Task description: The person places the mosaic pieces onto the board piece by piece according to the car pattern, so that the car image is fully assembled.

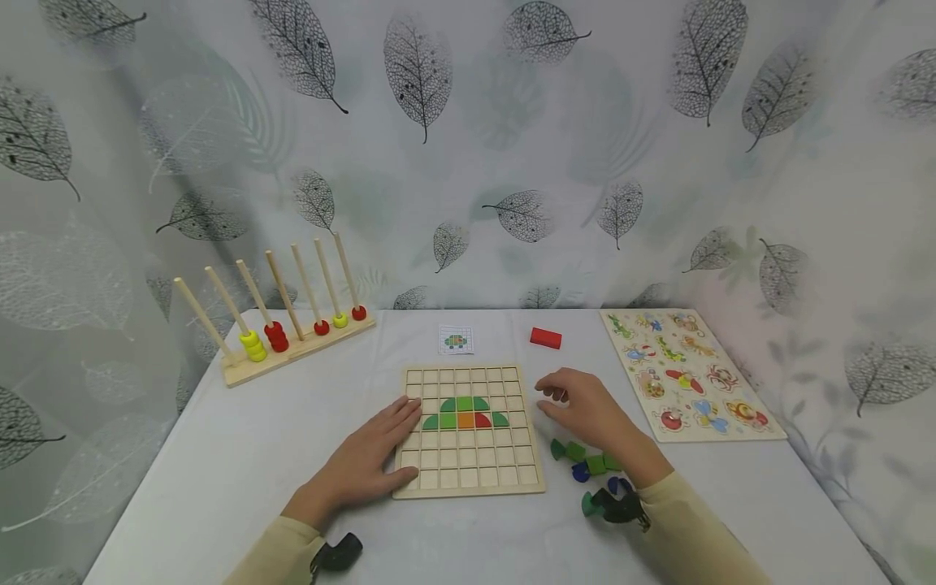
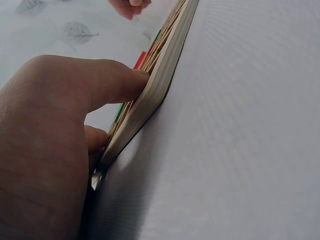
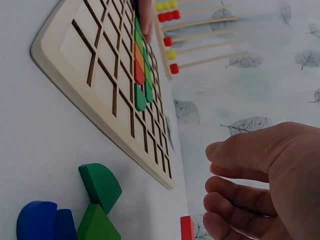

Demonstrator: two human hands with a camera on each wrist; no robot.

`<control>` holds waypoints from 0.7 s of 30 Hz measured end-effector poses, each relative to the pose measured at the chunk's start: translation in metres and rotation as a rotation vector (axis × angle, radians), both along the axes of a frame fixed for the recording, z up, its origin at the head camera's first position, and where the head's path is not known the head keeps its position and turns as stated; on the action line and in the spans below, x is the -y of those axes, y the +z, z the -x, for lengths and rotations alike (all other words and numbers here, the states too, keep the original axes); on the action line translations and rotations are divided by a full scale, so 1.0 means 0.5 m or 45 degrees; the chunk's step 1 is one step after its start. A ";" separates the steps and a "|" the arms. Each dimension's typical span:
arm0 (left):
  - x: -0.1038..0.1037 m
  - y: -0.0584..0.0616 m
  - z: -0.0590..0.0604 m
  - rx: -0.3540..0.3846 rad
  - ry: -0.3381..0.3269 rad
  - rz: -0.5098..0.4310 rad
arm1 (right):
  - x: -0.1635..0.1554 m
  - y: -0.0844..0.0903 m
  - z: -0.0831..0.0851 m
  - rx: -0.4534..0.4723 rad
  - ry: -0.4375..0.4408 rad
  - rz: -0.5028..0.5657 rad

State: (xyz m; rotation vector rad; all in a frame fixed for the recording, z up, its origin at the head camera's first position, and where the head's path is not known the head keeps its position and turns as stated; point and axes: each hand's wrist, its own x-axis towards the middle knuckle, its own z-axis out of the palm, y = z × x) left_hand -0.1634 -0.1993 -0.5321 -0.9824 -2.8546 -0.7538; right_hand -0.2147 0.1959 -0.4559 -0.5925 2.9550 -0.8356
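A wooden grid board [image 1: 468,479] lies in the middle of the table. Green quarter-round pieces, light green squares, an orange square [image 1: 465,420] and a red quarter-round [image 1: 483,420] fill some of its cells. My left hand [image 1: 369,455] rests along the board's left edge, fingers extended, the thumb at the near corner. Just right of the board, my right hand [image 1: 581,404] hovers with loosely bent fingers and nothing between them. Below its wrist lie several loose green and blue pieces [image 1: 595,465]; the right wrist view shows a green quarter-round [image 3: 101,186] near the board's edge.
Behind the board lie a small pattern card [image 1: 457,340] and a red block [image 1: 545,338]. A wooden peg stand [image 1: 300,349] with red and yellow beads stands at the back left. An animal picture board [image 1: 695,374] lies at the right. A leaf-print curtain [image 1: 468,162] hangs behind the table.
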 end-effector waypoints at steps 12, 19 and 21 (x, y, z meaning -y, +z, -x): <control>0.002 -0.004 0.000 -0.007 -0.003 -0.007 | -0.036 -0.012 -0.022 -0.012 -0.016 -0.014; 0.002 -0.003 0.001 -0.014 -0.003 -0.002 | -0.048 -0.018 -0.046 0.055 -0.033 -0.017; 0.001 -0.002 0.001 -0.011 -0.002 -0.001 | -0.049 -0.019 -0.053 0.081 -0.039 -0.016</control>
